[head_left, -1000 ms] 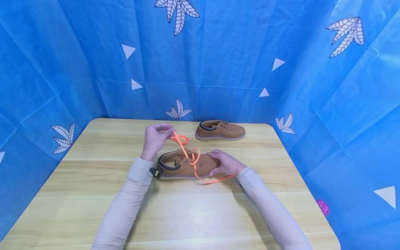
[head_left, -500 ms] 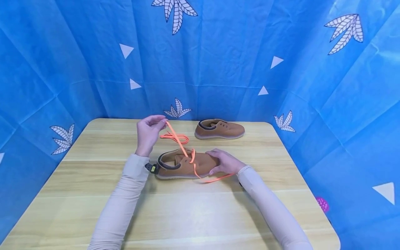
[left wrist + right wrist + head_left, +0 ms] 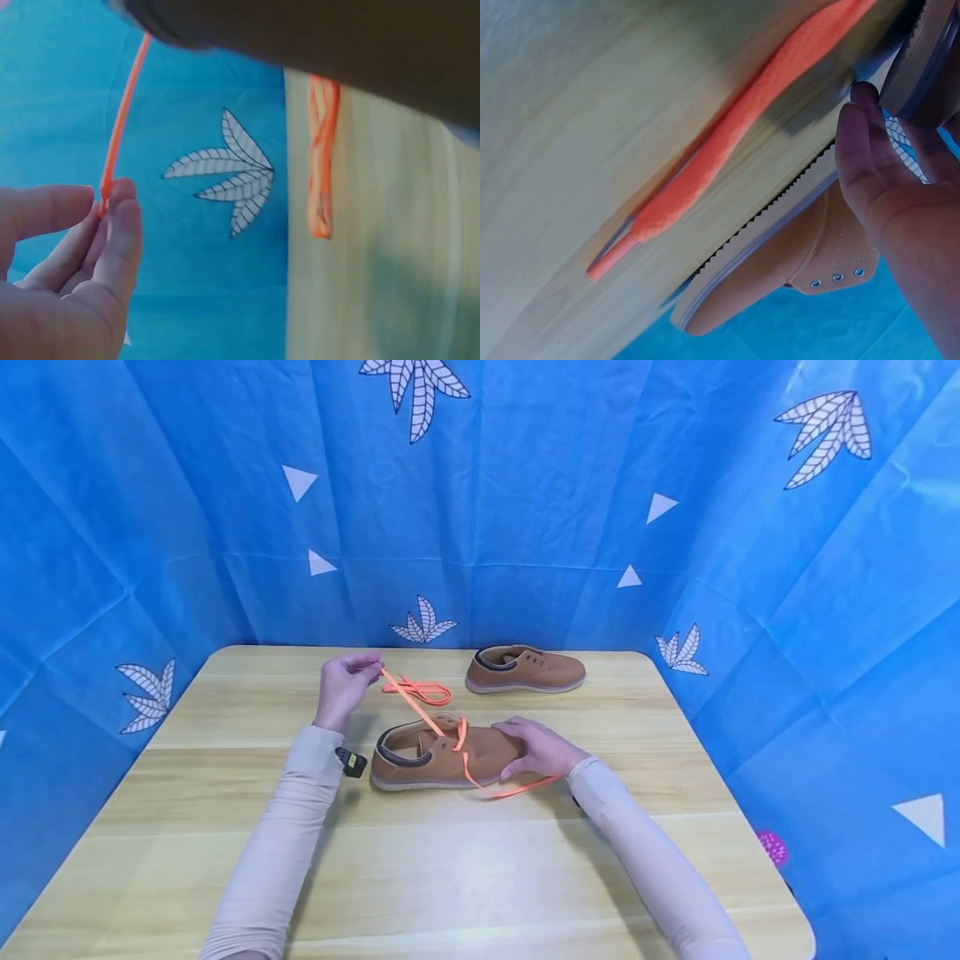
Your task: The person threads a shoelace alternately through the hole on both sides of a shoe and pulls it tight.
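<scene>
A brown shoe (image 3: pixel 480 752) lies on its sole, toe to the right, an orange shoelace (image 3: pixel 411 700) through its front eyelets. My left hand (image 3: pixel 342 692) is raised behind the heel, and between thumb and fingertips it pinches the lace, which runs straight down to the shoe. In the left wrist view the lace (image 3: pixel 124 120) ends at those fingertips. A small lace loop stands over the eyelets. My right hand (image 3: pixel 546 752) grips the toe, thumb on the near side. The lace's other end (image 3: pixel 735 135) trails on the table under the right wrist, its tip showing.
Behind stands a second brown shoe (image 3: pixel 536 670) with bare eyelets. A folded orange shoelace (image 3: pixel 427 692) lies between it and my left hand. The wooden table (image 3: pixel 420 877) has blue patterned cloth (image 3: pixel 555 468) hanging behind and at both sides.
My left hand has drawn the lace up and to the left, then slightly lower. The loop over the eyelets has shrunk. My right hand stays on the toe.
</scene>
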Motion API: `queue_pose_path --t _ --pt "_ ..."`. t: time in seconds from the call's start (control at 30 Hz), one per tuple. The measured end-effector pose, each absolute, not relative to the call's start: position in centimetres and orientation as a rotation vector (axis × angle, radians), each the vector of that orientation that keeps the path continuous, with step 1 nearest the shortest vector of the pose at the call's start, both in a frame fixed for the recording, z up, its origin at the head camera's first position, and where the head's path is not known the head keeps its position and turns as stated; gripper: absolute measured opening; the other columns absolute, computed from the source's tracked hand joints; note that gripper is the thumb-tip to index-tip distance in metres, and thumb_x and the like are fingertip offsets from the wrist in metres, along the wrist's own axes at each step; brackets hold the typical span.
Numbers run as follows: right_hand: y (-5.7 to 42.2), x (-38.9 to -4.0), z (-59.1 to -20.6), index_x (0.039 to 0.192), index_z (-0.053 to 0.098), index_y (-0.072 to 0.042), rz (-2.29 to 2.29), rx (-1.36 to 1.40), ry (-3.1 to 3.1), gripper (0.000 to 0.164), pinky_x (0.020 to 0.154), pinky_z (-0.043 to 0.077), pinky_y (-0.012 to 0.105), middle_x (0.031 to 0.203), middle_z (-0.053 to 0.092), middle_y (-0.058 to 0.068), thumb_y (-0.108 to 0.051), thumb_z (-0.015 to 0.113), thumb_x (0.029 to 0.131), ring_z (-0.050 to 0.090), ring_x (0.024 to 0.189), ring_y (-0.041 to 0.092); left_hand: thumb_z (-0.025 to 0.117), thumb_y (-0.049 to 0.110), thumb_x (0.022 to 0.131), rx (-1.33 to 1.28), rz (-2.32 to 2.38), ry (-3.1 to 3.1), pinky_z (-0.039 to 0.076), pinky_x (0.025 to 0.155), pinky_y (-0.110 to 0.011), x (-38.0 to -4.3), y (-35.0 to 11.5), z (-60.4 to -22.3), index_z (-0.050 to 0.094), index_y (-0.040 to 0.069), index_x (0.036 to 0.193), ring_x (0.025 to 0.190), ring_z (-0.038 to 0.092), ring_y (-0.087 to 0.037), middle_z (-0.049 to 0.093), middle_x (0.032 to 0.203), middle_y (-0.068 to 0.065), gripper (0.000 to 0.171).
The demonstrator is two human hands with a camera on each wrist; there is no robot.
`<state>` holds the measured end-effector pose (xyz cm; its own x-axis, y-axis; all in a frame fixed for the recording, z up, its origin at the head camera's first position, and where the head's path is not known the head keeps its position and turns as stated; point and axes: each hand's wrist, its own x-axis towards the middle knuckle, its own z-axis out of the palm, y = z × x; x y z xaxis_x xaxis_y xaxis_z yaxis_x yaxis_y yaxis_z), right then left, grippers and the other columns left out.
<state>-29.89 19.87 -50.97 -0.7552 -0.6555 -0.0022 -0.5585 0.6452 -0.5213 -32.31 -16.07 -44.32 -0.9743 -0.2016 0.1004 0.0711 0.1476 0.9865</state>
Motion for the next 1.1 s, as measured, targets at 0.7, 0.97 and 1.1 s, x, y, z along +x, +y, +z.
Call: queue_pose_path --t 0.7,0.97,1.1 --pt "20.3 -29.9 -51.3 0.154 0.048 -0.011 -0.752 -1.001 2.678 0.091 0.121 0.041 0.045 0.151 0.055 0.011 -0.037 0.090 0.078 0.052 0.142 0.029 0.070 0.002 0.095 0.272 -1.889 -2.471 0.061 0.089 -0.027 -32.5 -19.3 -49.0 0.065 -0.009 0.129 0.082 0.073 -0.004 0.078 0.108 -0.015 0.036" --pt "19.9 -28.4 -50.4 0.155 0.044 -0.007 -0.687 -0.964 2.800 0.089 0.121 0.037 0.054 0.159 0.043 0.020 -0.035 0.088 0.083 0.042 0.146 0.039 0.063 0.018 0.101 0.042 -1.437 -2.977 0.058 0.085 -0.034 -31.6 -20.1 -50.5 0.067 -0.005 0.123 0.096 0.072 -0.028 0.075 0.108 -0.021 0.033" --pt "19.1 -26.3 -49.5 0.136 0.063 -0.006 -0.768 -0.966 2.944 0.055 0.105 0.049 0.047 0.135 0.058 0.014 -0.027 0.083 0.089 0.055 0.123 0.030 0.058 0.028 0.104 -0.041 -1.232 -3.107 0.055 0.097 -0.051 -30.8 -20.0 -49.5 0.059 -0.006 0.134 0.112 0.067 -0.041 0.069 0.124 -0.028 0.045"
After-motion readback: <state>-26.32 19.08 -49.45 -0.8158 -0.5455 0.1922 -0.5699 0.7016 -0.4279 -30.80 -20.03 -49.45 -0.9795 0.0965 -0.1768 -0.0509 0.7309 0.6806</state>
